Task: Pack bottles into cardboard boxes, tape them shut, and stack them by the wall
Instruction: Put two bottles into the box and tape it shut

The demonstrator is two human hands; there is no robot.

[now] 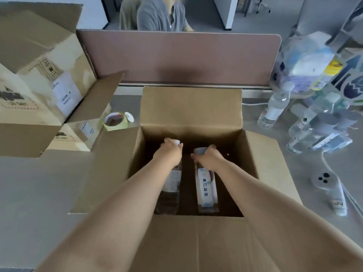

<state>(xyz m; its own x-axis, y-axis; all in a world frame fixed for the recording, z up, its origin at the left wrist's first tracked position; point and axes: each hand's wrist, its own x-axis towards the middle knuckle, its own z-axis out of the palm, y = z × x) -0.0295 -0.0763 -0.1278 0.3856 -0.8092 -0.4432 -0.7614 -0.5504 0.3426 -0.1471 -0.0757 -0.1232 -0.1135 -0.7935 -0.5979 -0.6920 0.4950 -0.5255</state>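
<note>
An open cardboard box point(191, 107) stands in front of me on the grey table, all flaps spread out. Both my arms reach down into it. My left hand point(170, 153) grips the neck of a clear water bottle point(170, 193) on the left side of the box. My right hand point(209, 158) grips the neck of a second clear bottle point(207, 191) with a white label, beside the first. Both bottles stand in the box's near half. The rest of the box floor is dark.
Stacked cardboard boxes point(33, 79) sit at the left, with a tape roll point(115, 120) beside them. Loose bottles point(275, 108) and a plastic-wrapped pack point(302, 63) crowd the right. A lone bottle point(335, 197) lies near right. A partition point(176, 55) runs behind, a person beyond it.
</note>
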